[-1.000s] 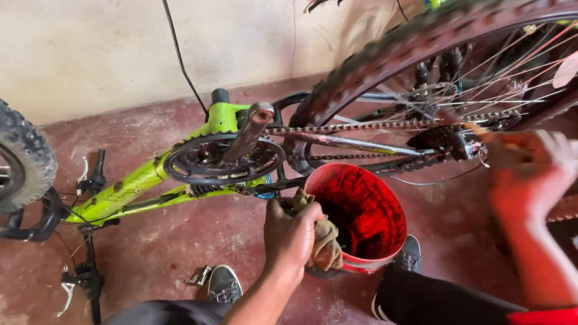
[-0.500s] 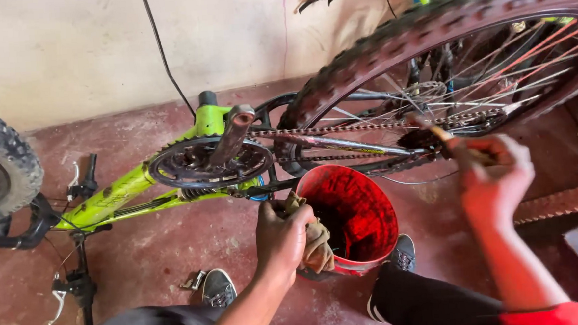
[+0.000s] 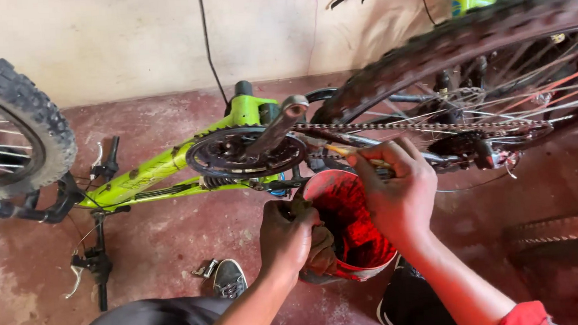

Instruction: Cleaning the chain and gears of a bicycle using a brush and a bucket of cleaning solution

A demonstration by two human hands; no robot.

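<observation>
Chain: chain (image 3: 419, 126) runs along the top of the upturned green bike (image 3: 170, 163), from the chainring (image 3: 236, 155) at centre out to the rear gears (image 3: 492, 148) on the right, just above the red bucket (image 3: 345, 235).
Brush: brush (image 3: 351, 152), with a pale wooden handle, sits just under the chain, its tip pointing left towards the chainring; the bristles are too blurred to make out.
Right hand: right hand (image 3: 396, 190) has its grip clamped on the brush handle, fingers curled over it, above the far rim of the bucket.
Left hand: left hand (image 3: 286, 238) has its grip closed on the near left rim of the bucket, with what looks like a rag bunched under the fingers.
Bucket: holds something dark and wet; it stands on the reddish floor (image 3: 174, 241) between the person's knees.
Doing it well: probably best to keep the bucket pinned directly beneath the chain so drips fall inside, and to work the brush along the links in short strokes.
Watch for: knuckles are close to the chainring teeth and the crank arm (image 3: 277, 127); a slip could bring them together.
Around: front wheel (image 3: 17, 124) at far left, rear tyre (image 3: 467, 38) at right, shoe (image 3: 228, 278) on the floor.
</observation>
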